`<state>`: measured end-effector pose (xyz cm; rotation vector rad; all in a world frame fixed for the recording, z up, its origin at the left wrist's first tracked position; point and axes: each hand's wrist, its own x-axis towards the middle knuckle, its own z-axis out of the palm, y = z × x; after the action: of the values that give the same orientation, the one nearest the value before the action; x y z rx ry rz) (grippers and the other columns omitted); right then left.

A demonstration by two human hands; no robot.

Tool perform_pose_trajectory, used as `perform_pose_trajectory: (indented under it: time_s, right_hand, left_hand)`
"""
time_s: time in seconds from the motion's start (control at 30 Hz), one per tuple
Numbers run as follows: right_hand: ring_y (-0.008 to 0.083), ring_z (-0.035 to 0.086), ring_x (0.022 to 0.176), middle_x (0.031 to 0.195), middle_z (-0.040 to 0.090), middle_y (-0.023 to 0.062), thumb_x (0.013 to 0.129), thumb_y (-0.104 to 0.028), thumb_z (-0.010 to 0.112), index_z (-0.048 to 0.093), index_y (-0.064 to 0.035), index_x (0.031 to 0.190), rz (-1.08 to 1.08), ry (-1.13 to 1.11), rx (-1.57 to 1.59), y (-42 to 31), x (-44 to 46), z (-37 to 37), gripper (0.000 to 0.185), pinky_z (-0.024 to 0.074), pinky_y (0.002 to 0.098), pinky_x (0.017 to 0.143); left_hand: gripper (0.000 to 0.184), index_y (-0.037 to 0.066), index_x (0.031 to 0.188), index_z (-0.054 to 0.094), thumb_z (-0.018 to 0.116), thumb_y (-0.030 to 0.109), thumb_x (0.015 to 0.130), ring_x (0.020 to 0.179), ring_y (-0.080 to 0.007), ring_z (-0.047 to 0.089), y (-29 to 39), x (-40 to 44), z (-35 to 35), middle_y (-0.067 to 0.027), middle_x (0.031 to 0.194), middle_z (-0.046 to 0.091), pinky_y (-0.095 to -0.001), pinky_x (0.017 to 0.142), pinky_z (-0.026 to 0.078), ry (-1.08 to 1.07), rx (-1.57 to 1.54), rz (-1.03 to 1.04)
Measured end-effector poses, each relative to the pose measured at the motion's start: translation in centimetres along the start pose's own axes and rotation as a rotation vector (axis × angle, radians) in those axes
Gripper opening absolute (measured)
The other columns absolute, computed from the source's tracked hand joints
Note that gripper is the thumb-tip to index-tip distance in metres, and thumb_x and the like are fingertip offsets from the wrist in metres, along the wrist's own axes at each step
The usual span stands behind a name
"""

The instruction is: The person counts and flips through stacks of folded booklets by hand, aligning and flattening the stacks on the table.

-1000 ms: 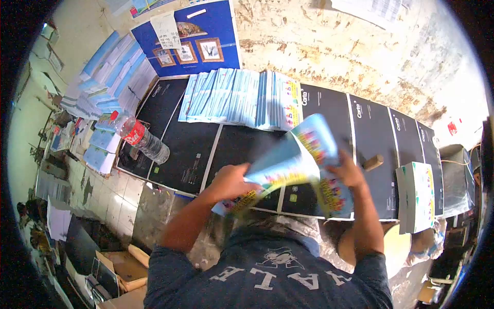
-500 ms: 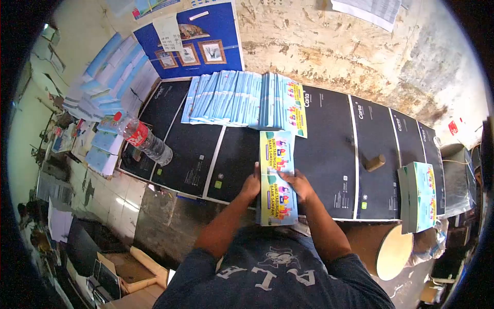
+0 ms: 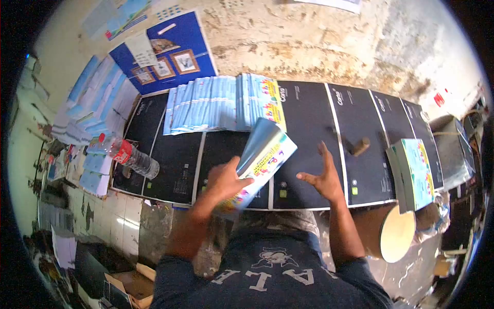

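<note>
My left hand [image 3: 226,177] grips a stack of printed booklet covers [image 3: 270,160], tilted over the front of the black table. The stack bends at its far end and shows yellow and white faces with coloured print. To the right, my right hand [image 3: 325,180] hovers with thumb and fingers spread, holding nothing. Beyond the tilted stack lies a long row of overlapping blue-white booklets [image 3: 203,105], its right end showing yellow covers [image 3: 272,100]. Another thick stack of the same covers [image 3: 419,172] sits at the table's right end.
A clear bottle with a red label [image 3: 131,157] lies at the left of the black table [image 3: 309,134]. A short wooden cylinder [image 3: 361,147] is right of centre. Paper piles [image 3: 98,98] rise at the left; a round-topped stool [image 3: 398,234] stands below the right edge.
The stack has been tilted and swung to the left in my left hand. My right hand has let go of it and moved right, fingers spreading. The view has shifted slightly.
</note>
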<state>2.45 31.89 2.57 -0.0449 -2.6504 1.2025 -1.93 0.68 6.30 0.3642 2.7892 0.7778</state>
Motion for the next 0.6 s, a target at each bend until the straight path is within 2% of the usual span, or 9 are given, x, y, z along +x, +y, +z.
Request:
perform_pose_trajectory:
  time_s: [0.03, 0.1, 0.17, 0.3, 0.33, 0.37, 0.43, 0.47, 0.6]
  right_hand:
    - [0.0397, 0.033, 0.145, 0.157, 0.03, 0.0286, 0.065, -0.032, 0.094, 0.019, 0.0046, 0.155, -0.12, -0.08, 0.231, 0.9, 0.3, -0.4, 0.123, 0.0313, 0.0446, 0.118]
    - [0.0351, 0.023, 0.151, 0.161, 0.022, 0.0285, 0.063, -0.024, 0.095, 0.009, 0.0036, 0.157, -0.112, -0.178, 0.212, 2.1, -0.1, 0.2, 0.13, 0.0236, 0.041, 0.122]
    - [0.0377, 0.024, 0.15, 0.161, 0.019, 0.0286, 0.064, -0.015, 0.094, 0.006, -0.0001, 0.158, -0.17, -0.29, 0.239, 4.1, 0.3, 2.2, 0.13, 0.0252, 0.0475, 0.122]
    - [0.0381, 0.039, 0.142, 0.152, 0.039, 0.0287, 0.07, -0.01, 0.09, 0.001, -0.0007, 0.158, -0.072, -0.408, 0.381, 5.8, 0.1, 4.8, 0.126, 0.0303, 0.0453, 0.118]
    - [0.033, 0.055, 0.125, 0.13, 0.059, 0.02, 0.072, -0.01, 0.089, 0.027, -0.0008, 0.153, -0.048, -0.261, 0.49, 5.7, 0.0, 5.6, 0.102, 0.0418, 0.0424, 0.108]
    - [0.033, 0.055, 0.125, 0.13, 0.059, 0.02, 0.072, -0.01, 0.089, 0.027, -0.0008, 0.153, -0.054, -0.273, 0.494, 5.8, 0.1, 5.6, 0.102, 0.0418, 0.0424, 0.108]
    - [0.0329, 0.059, 0.114, 0.118, 0.061, 0.0169, 0.071, -0.016, 0.091, 0.058, -0.0037, 0.128, -0.084, -0.342, 0.321, 5.3, 0.9, 5.0, 0.067, 0.0469, 0.0414, 0.098]
    - [0.0293, 0.061, 0.1, 0.1, 0.06, 0.0125, 0.071, -0.015, 0.09, 0.065, -0.0038, 0.106, -0.107, -0.281, 0.405, 5.7, 0.9, 5.6, 0.044, 0.0487, 0.0405, 0.089]
    - [0.029, 0.064, 0.095, 0.098, 0.062, 0.0118, 0.071, -0.016, 0.091, 0.064, -0.0051, 0.108, -0.144, -0.258, 0.412, 6.8, 1.3, 4.9, 0.047, 0.0503, 0.0393, 0.086]
  left_hand:
    - [0.05, 0.006, 0.104, 0.057, 0.083, 0.037, 0.074, 0.082, -0.0401, 0.07, 1.2, -0.1, -1.0, -0.018, 0.087, 0.07, -0.0513, 0.073, 0.053, 0.074, 0.139, 0.189]
    - [0.049, 0.006, 0.105, 0.058, 0.083, 0.032, 0.072, 0.084, -0.038, 0.068, 1.6, 0.9, -0.2, -0.0141, 0.089, 0.068, -0.0497, 0.074, 0.052, 0.114, 0.301, 0.434]
    - [0.05, 0.008, 0.109, 0.058, 0.084, 0.029, 0.071, 0.096, -0.0344, 0.064, 1.0, 2.2, 2.0, -0.012, 0.098, 0.063, -0.0476, 0.082, 0.049, 0.056, 0.411, 0.435]
    - [0.06, 0.008, 0.118, 0.055, 0.084, 0.03, 0.071, 0.113, -0.0314, 0.055, 0.2, 2.7, 3.7, -0.0121, 0.111, 0.057, -0.047, 0.093, 0.042, -0.022, 0.496, 0.362]
    - [0.061, 0.007, 0.119, 0.055, 0.084, 0.031, 0.071, 0.112, -0.0314, 0.055, 0.2, 2.6, 3.7, -0.0121, 0.11, 0.057, -0.047, 0.093, 0.042, -0.025, 0.484, 0.373]
    - [0.063, 0.007, 0.12, 0.055, 0.084, 0.032, 0.071, 0.111, -0.0315, 0.056, 0.2, 2.8, 3.4, -0.0121, 0.109, 0.057, -0.047, 0.092, 0.042, -0.014, 0.476, 0.391]
    - [0.066, 0.006, 0.123, 0.055, 0.085, 0.034, 0.071, 0.113, -0.0314, 0.057, -0.9, 3.1, 2.9, -0.0131, 0.114, 0.059, -0.0462, 0.094, 0.042, -0.037, 0.499, 0.365]
    - [0.067, 0.005, 0.122, 0.057, 0.086, 0.037, 0.07, 0.114, -0.0318, 0.058, -2.0, 2.8, 2.1, -0.0141, 0.115, 0.061, -0.0458, 0.095, 0.042, -0.04, 0.411, 0.352]
    - [0.069, 0.004, 0.122, 0.062, 0.091, 0.035, 0.067, 0.118, -0.0313, 0.061, -9.4, 0.2, -3.2, -0.0158, 0.121, 0.065, -0.0454, 0.099, 0.046, -0.142, 0.053, 0.033]
